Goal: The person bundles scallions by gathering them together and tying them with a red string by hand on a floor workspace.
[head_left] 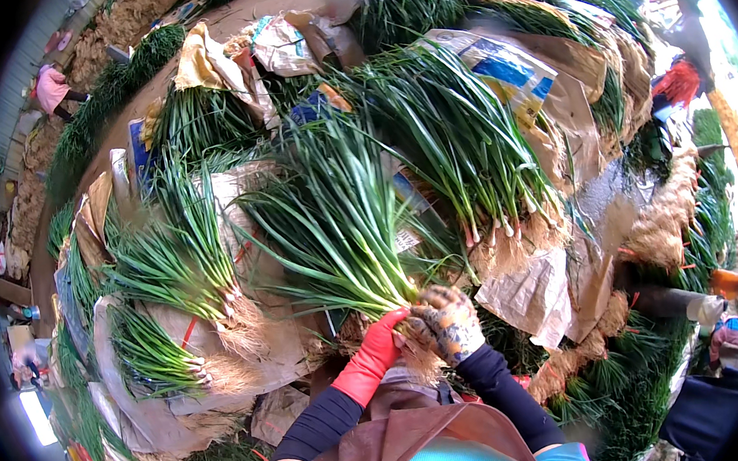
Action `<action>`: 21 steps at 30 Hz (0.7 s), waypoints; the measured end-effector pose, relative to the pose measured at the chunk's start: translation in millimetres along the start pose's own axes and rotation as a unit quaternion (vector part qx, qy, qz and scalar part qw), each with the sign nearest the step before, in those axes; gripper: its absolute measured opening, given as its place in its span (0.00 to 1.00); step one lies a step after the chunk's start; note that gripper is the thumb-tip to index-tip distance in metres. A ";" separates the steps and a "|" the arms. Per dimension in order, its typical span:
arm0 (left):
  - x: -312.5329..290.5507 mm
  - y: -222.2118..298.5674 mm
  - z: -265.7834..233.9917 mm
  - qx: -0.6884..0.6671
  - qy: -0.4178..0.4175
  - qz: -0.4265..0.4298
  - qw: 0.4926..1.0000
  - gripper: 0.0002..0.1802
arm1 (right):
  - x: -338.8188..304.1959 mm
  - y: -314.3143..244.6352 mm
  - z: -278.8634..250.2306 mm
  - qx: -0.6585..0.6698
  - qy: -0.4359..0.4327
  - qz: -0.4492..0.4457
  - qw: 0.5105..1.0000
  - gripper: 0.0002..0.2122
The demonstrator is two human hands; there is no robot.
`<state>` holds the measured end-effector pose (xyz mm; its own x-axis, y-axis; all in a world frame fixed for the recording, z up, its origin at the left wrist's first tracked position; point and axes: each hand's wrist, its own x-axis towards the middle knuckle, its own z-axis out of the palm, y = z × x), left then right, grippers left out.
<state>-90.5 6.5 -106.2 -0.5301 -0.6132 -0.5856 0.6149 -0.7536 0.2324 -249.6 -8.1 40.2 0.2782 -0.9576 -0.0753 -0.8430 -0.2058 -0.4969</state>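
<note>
Holding a bunch of green onions (334,224) close to its root end, the two hands meet just in front of a brown apron (403,444). The left hand (382,342), in a red glove, has its grip closed around the pale stalks; the right hand (450,324), in a patterned glove, has its grip curled tight on the same end, just beside it. Straw-coloured roots hang below the hands, while the long green leaves fan out away from the person. To the right of the held bunch lies a larger pile of onions (481,165), its roots over crumpled brown paper (526,296). To the left lie a loose bunch (180,258) and, nearer the person, a smaller bunch (157,342). Beyond, a white-and-blue sack (504,68) lies among more greens. At the upper left is a person in pink (52,87).
</note>
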 end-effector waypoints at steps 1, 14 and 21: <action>-1.5 -4.9 -3.3 0.043 0.019 0.008 0.999 0.15 | 9.0 1.2 -6.8 0.020 0.053 -0.007 0.998 0.13; -91.7 39.6 132.7 0.091 0.036 0.044 0.994 0.11 | 13.4 -42.6 -38.9 0.740 -0.063 0.267 0.614 0.26; -157.2 60.6 164.1 0.218 0.049 0.041 0.974 0.18 | -24.9 -63.9 -33.3 0.638 -0.031 0.114 0.761 0.27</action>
<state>-65.6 18.4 127.4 -0.4179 -0.6667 -0.6171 0.3356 -0.7445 0.5771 -218.0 22.1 102.6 0.2465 -0.9197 -0.3056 0.2501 0.3650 -0.8968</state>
